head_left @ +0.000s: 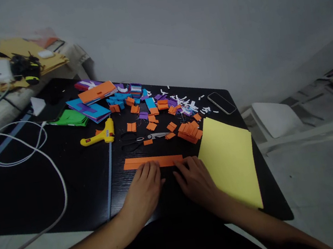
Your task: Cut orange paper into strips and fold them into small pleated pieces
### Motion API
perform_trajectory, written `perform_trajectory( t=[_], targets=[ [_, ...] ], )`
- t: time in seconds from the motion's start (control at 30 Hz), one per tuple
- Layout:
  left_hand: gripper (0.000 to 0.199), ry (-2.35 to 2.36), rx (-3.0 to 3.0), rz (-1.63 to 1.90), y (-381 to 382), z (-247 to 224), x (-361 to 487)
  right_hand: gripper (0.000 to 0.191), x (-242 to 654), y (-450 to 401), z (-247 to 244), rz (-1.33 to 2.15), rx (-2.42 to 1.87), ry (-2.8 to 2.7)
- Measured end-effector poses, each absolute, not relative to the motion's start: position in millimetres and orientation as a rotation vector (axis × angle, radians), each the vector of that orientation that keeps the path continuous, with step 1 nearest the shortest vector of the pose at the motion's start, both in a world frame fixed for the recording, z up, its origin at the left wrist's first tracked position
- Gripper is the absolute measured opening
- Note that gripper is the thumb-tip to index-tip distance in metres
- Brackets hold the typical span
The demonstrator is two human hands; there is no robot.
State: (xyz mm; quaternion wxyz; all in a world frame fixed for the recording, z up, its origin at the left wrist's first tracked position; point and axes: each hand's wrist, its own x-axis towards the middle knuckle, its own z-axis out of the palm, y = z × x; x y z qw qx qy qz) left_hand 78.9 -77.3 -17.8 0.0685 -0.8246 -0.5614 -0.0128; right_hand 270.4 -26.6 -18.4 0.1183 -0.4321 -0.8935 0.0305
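Working at a black worktop (79, 184), with an orange strip (166, 160) lying flat right up front, running roughly left to right. Touching the strip near its middle with the left hand (146, 182), bent at the fingers and thumb off to the side, so calling that one loosely open rather than clamped on anything. Touching the right end with the right hand (196, 175), also loosely open, thumb apart from the strip. Can't see under either palm, tbh.

Just beyond the strip, spotting scissors (140, 138), dark in the handles and aimed right at the blades. To the left of those, seeing a yellow glue gun (108, 129), lying with nozzle pointing away. Over by the right forearm, looking at yellow paper (229, 159), plus a phone (221, 103) farther back near the corner.

Past the scissors, getting into confetti territory: folded orange bits scattered around, bunched into an orange pile (189, 131) near the yellow paper, with white scraps (193, 104) strewn behind. At back left, noticing an orange folder (96, 93), a blue folder (93, 111) and a green folder (72, 118) heaped close together. Also having a white cable (64, 187) loop across the left side.
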Motion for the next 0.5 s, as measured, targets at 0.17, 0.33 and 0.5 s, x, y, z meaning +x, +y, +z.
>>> perform_trajectory(
  t=[0.17,0.33,0.5],
  targets=[
    [0.044,-1.717,-2.496,-0.084,-77.6,-17.8,80.6,0.034,294.9,-25.7,-20.1,0.016,-1.315,-2.551],
    [0.044,-1.731,-2.507,-0.088,-74.5,-16.0,86.8,0.037,295.9,-24.6,-21.4,0.020,-1.316,-2.478],
    [0.042,-1.708,-2.530,-0.140,-66.4,-12.4,94.2,0.037,276.9,-26.1,-22.6,0.198,-1.078,-2.545]
  ],
)
